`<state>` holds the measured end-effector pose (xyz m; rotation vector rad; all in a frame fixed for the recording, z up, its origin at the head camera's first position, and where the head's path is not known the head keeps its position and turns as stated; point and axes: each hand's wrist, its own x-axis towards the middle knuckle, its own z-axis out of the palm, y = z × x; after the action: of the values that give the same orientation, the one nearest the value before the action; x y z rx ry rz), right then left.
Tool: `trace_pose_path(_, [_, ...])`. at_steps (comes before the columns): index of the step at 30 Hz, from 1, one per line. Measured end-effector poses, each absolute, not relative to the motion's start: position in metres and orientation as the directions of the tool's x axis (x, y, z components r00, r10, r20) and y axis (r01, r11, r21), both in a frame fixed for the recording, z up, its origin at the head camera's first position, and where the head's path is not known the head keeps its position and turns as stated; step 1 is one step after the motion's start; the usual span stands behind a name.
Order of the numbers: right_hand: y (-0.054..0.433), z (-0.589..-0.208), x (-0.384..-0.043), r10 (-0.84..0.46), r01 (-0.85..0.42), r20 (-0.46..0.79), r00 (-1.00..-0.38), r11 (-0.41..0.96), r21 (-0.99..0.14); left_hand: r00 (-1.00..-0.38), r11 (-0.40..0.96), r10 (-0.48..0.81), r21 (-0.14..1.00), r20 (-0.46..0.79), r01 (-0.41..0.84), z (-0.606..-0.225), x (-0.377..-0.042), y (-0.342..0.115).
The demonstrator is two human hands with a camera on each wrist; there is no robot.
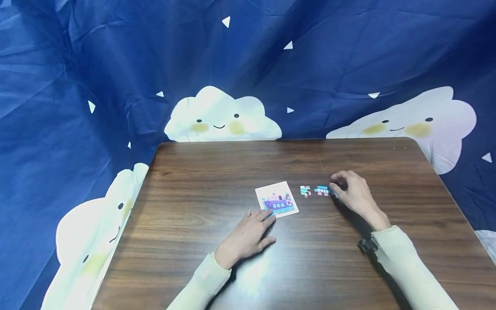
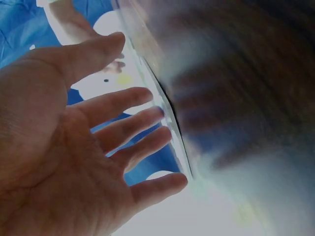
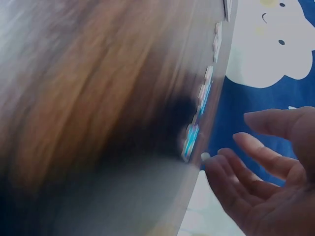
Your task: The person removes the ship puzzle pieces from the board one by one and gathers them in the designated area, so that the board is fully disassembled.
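Observation:
A square picture card [image 1: 277, 199] with a purple ship on it lies near the middle of the wooden table. My left hand [image 1: 248, 234] rests its outstretched fingertips on the card's near edge, thumb spread to the side. To the right of the card lie small jigsaw pieces in a row: a left puzzle piece [image 1: 305, 190], a middle puzzle piece [image 1: 322, 190], and a right puzzle piece [image 3: 190, 140] partly covered by my thumb in the head view. My right hand [image 1: 356, 193] hovers beside that last one, fingers loosely bent, a gap showing between thumb and fingers in the right wrist view.
The brown wooden table [image 1: 186, 181] has rounded far corners. Behind it hangs a dark blue cloth [image 1: 317, 77] printed with smiling clouds and white triangles. A dark wrist device [image 1: 367, 246] sits at the right sleeve.

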<state>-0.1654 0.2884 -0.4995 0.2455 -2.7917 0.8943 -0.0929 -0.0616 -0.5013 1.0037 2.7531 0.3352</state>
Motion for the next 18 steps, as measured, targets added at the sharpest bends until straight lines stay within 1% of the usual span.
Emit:
trace_pose_path(4, [0.275,-0.498,-0.169,-0.119,-0.269,0.288,-0.950,0.779,-0.566,-0.747,0.744,0.655,0.264,-0.111,0.613,-0.501,-0.091,-0.062])
trace_pose_path(8, [0.258,-0.497,-0.175,-0.188,-0.332,0.295,-0.937,0.741,-0.584,-0.749,0.749,0.652,0.253,-0.116,0.613,-0.502,-0.090,-0.061])
trace_pose_path(12, [0.238,-0.498,-0.181,-0.276,-0.388,0.274,-0.921,0.693,-0.607,-0.751,0.753,0.648,0.250,-0.125,0.608,-0.503,-0.090,-0.059])
trace_pose_path(18, [0.212,-0.501,-0.188,-0.361,-0.386,0.178,-0.915,0.662,-0.642,-0.754,0.753,0.644,0.282,-0.133,0.594,-0.503,-0.090,-0.056])
